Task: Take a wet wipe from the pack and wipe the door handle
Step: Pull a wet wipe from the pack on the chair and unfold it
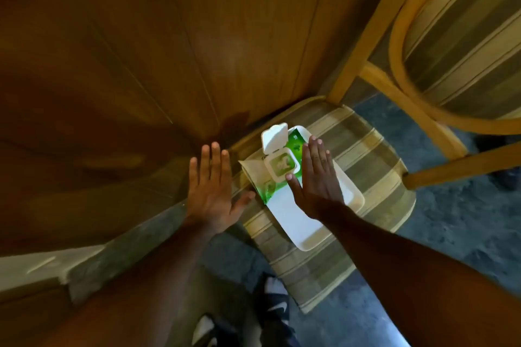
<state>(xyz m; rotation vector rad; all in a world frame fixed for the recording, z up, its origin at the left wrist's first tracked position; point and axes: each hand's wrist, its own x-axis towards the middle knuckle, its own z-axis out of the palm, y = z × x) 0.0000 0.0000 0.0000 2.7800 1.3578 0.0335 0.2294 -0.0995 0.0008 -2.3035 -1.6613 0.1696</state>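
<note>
Hands hover flat with fingers spread, gripping nothing: left hand (pixel 210 189) beside the pack, right hand (pixel 317 177) over it. Wet wipe pack (pixel 277 169), green, flip lid (pixel 275 138) open, lies on a white tray (pixel 304 228) on the striped chair seat (pixel 366 149) by the wooden door (pixel 169 51).

Dim, warm light (edges bent by the wide lens), chair back (pixel 439 45) motion-blurred.

Striped chair (pixel 375 149), white tray (pixel 298 225)
</note>
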